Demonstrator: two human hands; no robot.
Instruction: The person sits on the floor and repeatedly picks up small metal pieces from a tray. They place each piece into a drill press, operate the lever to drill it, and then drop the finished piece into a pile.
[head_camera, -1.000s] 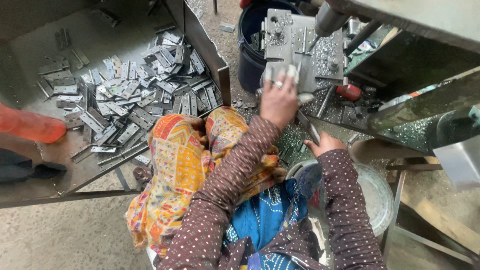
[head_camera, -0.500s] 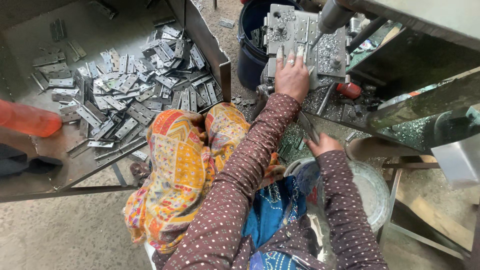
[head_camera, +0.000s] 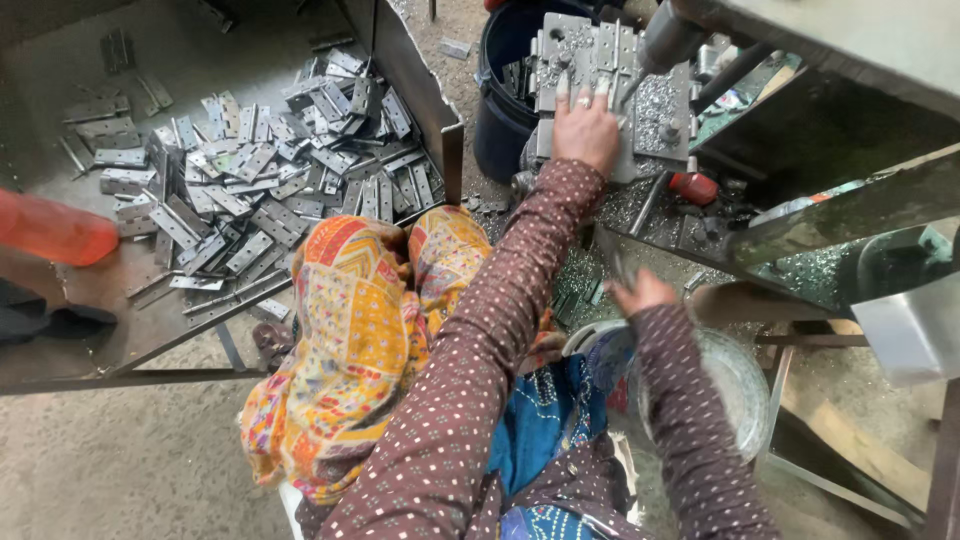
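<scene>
Head view: the left hand (head_camera: 585, 125) is laid flat, fingers open, on the steel jig plate (head_camera: 600, 80); firm seating is advised. The right hand (head_camera: 640, 292), low beside the basin (head_camera: 735, 375), grips something indistinct.

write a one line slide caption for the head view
Seated person's left hand presses on a metal press fixture while the right hand hovers lower, beside a tray of loose metal hinges.

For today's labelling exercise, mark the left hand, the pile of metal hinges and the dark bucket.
left hand (head_camera: 586, 130), head view, back of the hand.
pile of metal hinges (head_camera: 270, 180), head view, middle of the heap.
dark bucket (head_camera: 497, 125), head view, its side wall.
</scene>
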